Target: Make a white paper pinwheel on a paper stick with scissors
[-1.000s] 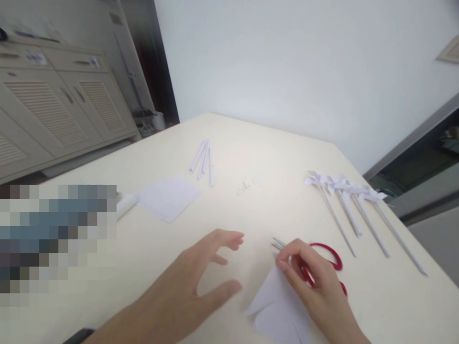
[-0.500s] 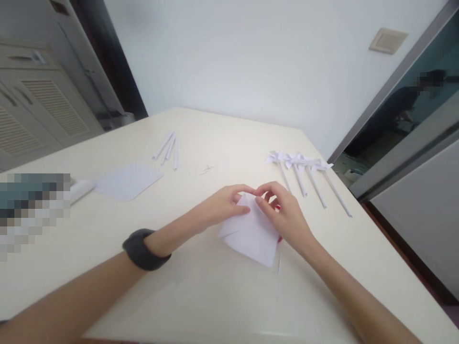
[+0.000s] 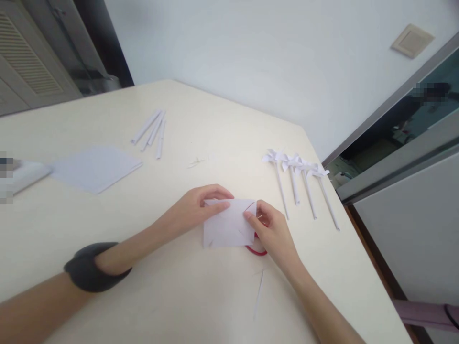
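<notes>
A white paper square [image 3: 227,224] with diagonal cuts lies flat on the cream table [image 3: 186,296]. My left hand [image 3: 195,208] pinches its upper left corner, and a dark band sits on that wrist. My right hand [image 3: 270,229] holds the sheet's right edge near the upper right corner. Red-handled scissors [image 3: 256,251] lie under the sheet and my right hand; only a red loop shows.
Several finished paper pinwheels [image 3: 297,179] lie in a row to the right. A stack of white paper [image 3: 93,167] and a few rolled paper sticks [image 3: 152,131] lie to the left. A thin pin [image 3: 258,294] rests near the front. The table edge drops off at right.
The sheet has turned from a diamond to lie square and flat. Both hands shifted from its top corner to its left and right corners. The camera tilted left and down.
</notes>
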`<state>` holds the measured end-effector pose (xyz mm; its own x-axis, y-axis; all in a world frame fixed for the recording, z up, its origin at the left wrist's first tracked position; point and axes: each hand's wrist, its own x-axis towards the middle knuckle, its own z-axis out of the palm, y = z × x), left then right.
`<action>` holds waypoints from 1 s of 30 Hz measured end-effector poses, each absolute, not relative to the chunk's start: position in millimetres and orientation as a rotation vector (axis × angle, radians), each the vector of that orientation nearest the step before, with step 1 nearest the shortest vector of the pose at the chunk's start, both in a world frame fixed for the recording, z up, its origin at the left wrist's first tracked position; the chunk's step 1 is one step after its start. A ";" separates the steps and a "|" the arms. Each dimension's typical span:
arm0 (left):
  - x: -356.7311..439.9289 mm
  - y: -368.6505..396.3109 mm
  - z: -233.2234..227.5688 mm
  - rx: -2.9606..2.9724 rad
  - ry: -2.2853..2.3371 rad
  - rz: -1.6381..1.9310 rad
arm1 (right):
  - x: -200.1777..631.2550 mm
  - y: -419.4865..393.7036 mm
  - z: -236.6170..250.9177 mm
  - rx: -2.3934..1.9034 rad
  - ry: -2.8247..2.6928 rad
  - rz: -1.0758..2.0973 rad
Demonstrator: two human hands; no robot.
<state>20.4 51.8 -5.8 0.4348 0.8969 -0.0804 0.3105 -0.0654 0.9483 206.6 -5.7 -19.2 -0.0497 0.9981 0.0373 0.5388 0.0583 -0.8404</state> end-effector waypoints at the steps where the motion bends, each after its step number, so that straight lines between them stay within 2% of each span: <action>1: 18.1 52.8 -3.9 1.671 1.059 0.691 | 203.9 -5.8 -17.7 -1.542 -1.688 0.881; 6: 3.7 51.4 9.2 1.725 0.861 0.480 | 188.4 -11.9 -4.5 -1.439 -1.762 0.942; 12: -5.3 48.3 14.9 1.825 0.864 0.455 | 179.8 -12.8 7.9 -1.392 -1.830 0.912; 24: -0.4 41.0 -0.3 1.750 0.843 0.296 | 190.2 -7.1 -12.7 -1.464 -1.911 0.826; 30: -4.5 34.2 -16.8 1.690 0.830 0.363 | 183.3 -19.6 -16.6 -1.484 -1.942 0.828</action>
<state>-4.5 34.2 -16.8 0.7011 0.6890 -0.1837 0.3330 -0.0886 0.9387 183.3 -19.6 -16.6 -0.2357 0.9700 0.0599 0.6284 0.1991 -0.7520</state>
